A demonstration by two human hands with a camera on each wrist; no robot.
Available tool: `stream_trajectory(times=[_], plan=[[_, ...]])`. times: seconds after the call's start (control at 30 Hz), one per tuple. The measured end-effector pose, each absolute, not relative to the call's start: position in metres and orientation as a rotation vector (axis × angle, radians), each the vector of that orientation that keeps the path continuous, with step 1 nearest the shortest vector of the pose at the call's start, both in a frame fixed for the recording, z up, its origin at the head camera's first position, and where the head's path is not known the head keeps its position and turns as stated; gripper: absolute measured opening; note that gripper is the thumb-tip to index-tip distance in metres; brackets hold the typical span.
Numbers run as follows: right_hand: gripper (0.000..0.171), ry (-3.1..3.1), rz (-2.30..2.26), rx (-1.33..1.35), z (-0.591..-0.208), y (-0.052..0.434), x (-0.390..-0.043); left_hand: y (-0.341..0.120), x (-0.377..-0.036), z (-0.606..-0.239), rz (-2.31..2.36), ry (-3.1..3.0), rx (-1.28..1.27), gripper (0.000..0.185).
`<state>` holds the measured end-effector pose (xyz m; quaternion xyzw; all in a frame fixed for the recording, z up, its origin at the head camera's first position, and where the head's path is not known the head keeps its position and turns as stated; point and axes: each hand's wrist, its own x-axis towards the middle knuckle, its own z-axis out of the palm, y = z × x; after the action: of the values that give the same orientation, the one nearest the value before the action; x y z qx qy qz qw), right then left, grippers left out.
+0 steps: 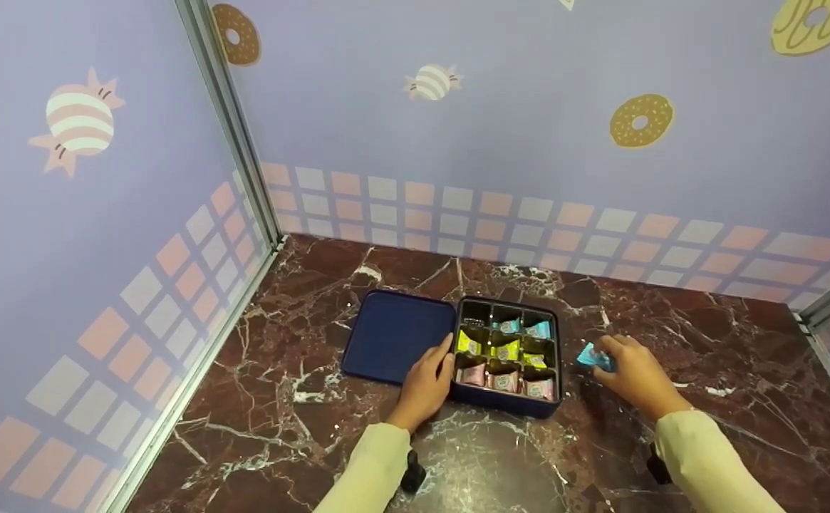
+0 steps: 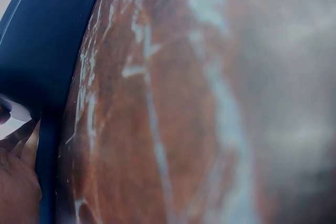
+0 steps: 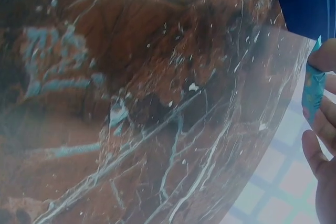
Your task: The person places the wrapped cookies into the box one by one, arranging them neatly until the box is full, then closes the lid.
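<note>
A dark blue box [image 1: 507, 404] with a divided black insert sits on the marble table. Its far row has blue wrapped candies [image 1: 538, 330] in the middle and right compartments; the left one shows a dark bottom. Yellow wrapped candies [image 1: 506, 350] fill the middle row, pink wrapped candies [image 1: 505, 382] the near row. My left hand [image 1: 425, 385] rests along the box's left side, fingers extended against the wall. Right of the box, above the table, my right hand [image 1: 632, 370] pinches a blue wrapped candy [image 3: 314, 90] between thumb and fingers.
The box's flat blue lid [image 1: 397, 335] lies against its left side. Brown marble table [image 1: 279, 442] spreads around both. Patterned lilac walls [image 1: 514, 142] rise behind and at the left, with a metal corner post [image 1: 233, 114].
</note>
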<state>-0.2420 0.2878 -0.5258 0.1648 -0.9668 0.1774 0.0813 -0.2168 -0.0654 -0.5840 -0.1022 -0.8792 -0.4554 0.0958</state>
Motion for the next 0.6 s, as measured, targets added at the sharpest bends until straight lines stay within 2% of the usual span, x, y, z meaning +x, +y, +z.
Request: stream_trajectory(times=[0.6], plan=[[0.023, -2.865, 0.607, 0.498, -0.518, 0.263, -0.25, -0.066, -0.215, -0.582, -1.323, -2.609, -0.305, 0.045]])
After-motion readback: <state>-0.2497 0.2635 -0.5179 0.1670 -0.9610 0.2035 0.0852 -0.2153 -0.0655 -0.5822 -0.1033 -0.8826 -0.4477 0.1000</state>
